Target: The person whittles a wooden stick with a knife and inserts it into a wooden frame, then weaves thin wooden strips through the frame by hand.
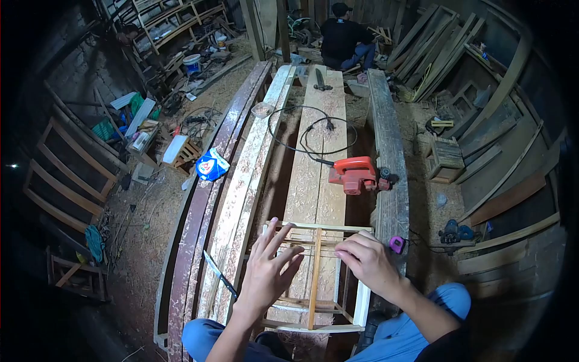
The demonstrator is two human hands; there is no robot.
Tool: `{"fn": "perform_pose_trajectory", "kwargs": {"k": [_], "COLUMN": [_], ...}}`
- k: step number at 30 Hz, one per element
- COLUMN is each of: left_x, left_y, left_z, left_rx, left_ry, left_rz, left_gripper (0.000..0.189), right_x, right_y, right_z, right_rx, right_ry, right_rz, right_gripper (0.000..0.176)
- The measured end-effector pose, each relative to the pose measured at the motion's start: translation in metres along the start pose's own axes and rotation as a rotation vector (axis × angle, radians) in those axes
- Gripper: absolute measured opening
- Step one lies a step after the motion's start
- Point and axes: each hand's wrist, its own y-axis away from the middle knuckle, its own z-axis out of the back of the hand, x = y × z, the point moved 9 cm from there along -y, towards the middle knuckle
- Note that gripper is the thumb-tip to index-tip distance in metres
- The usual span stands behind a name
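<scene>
Between my knees a small wooden frame rests over the planks, with an upright strip along its middle. My left hand is raised over its left side, fingers apart and nothing seen in them. Over the upper right corner is my right hand, thumb and fingers curled close in a pinch; whatever may be between them is too small to make out. A knife with a black handle lies left of my left hand. To the right of my right hand sits a pink tape measure.
A red power planer with a black cord stands on the shaving-strewn planks. A blue packet lies at left. A person sits at the far end. Boards lean along the right wall.
</scene>
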Motion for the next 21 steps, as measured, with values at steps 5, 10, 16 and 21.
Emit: {"fn": "perform_pose_trajectory", "kwargs": {"k": [5, 10, 16, 21], "left_x": [-0.001, 0.0, -0.001, -0.001], "left_y": [0.001, 0.005, 0.006, 0.004], "left_z": [-0.003, -0.01, -0.009, -0.008], "left_rx": [0.028, 0.051, 0.039, 0.022], "left_ry": [0.009, -0.042, -0.074, -0.072], "left_rz": [0.003, -0.009, -0.02, -0.019], "left_gripper": [0.021, 0.018, 0.016, 0.018], "right_x": [0.009, 0.018, 0.01, 0.007], "right_y": [0.002, 0.002, 0.0, 0.002], "right_z": [0.002, -0.004, -0.006, -0.006], "right_rx": [0.075, 0.203, 0.093, 0.004], "right_ry": [0.211, 0.432, 0.314, 0.259], "right_rz": [0.111, 0.117, 0.144, 0.171], "right_gripper": [0.01, 0.021, 0.012, 0.011]}}
